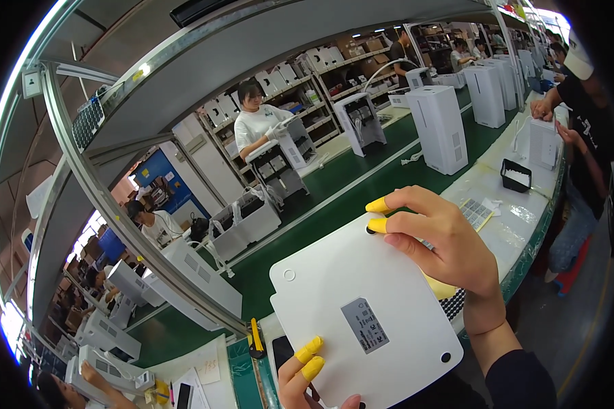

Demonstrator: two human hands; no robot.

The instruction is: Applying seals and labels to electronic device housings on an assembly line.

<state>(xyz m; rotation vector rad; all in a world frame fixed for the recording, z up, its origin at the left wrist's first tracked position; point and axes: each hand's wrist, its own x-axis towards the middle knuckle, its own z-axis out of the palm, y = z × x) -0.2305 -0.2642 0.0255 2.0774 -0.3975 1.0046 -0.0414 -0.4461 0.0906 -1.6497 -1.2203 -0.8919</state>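
Observation:
A white appliance (334,286) is tilted up close in front of me, its flat base facing me. The base carries a grey printed label (366,325), a black round foot (446,357) at the lower right corner and a bare round recess (288,275) at the upper left. My right hand (443,238), with yellow finger cots, has its bent fingers closed at the upper corner, on another black round foot (370,230) partly covered by a fingertip. My left hand (303,375), also in yellow finger cots, grips the lower left of the appliance; its palm is cut off by the lower edge.
A green conveyor (402,146) crosses ahead with several white appliance housings (438,129). On the right bench stand a black bin (516,176) and a sticker sheet (476,213). A yellow cutter (256,339) lies left. Co-workers (259,123) stand across and at the right.

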